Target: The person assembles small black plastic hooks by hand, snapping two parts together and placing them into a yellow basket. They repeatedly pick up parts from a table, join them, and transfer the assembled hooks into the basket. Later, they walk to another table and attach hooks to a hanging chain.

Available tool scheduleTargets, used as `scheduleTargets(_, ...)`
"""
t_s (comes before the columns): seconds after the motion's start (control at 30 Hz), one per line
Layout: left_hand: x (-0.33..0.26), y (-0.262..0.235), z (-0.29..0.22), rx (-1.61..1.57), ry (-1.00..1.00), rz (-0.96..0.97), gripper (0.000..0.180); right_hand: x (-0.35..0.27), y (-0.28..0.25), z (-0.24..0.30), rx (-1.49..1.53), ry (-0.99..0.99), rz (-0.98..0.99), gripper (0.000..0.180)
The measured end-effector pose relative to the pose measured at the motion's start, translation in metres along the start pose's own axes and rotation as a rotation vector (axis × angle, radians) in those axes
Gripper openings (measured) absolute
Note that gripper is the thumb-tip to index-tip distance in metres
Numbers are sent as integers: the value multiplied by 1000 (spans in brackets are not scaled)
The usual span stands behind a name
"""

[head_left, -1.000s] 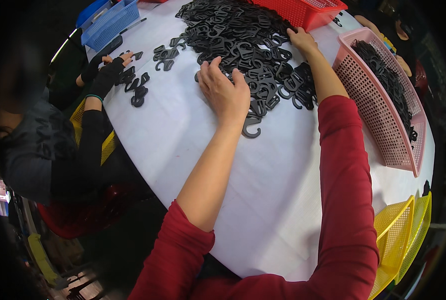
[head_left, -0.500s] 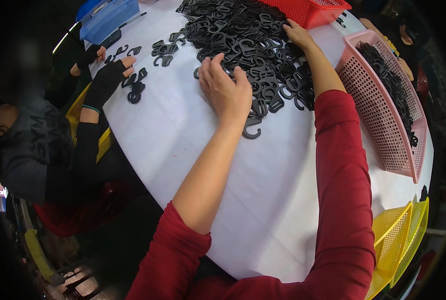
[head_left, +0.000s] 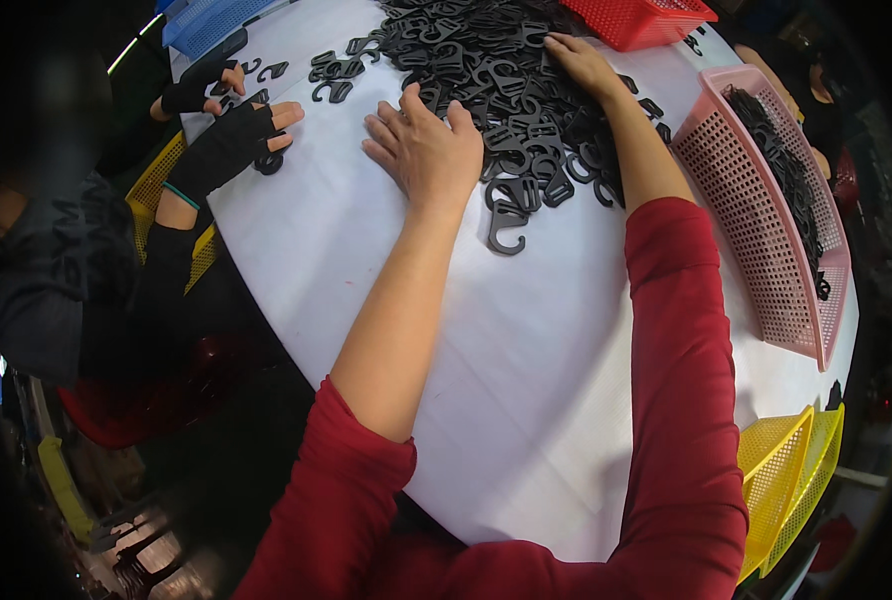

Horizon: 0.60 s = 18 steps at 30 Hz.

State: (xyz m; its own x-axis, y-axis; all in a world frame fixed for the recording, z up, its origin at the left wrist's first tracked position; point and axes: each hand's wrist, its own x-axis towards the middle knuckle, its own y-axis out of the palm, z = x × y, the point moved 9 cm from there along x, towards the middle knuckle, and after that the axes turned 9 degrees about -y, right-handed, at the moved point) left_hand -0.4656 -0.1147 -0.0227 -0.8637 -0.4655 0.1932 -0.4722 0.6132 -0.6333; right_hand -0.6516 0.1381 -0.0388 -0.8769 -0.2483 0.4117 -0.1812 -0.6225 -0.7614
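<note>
Your left hand, fingers spread, is at the near-left edge of the heap of black hooks. Farther out, your right hand reaches over the heap; I cannot tell whether it pinches any. Just beyond it sits a red basket.

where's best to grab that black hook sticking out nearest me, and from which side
Probably by the curved end of the black hook, coming from your side: the curve juts toward you over bare white tabletop, while its other end lies against the pile.
</note>
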Motion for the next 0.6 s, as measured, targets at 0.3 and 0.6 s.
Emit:
scheduleTargets(0.3,31,-21,12,-67,25,-97,45,-46,17,91,114,-213,145,43)
scheduleTargets(0.6,50,-31,24,-58,-10,83,49,-128,9,184,298,-440,432,31)
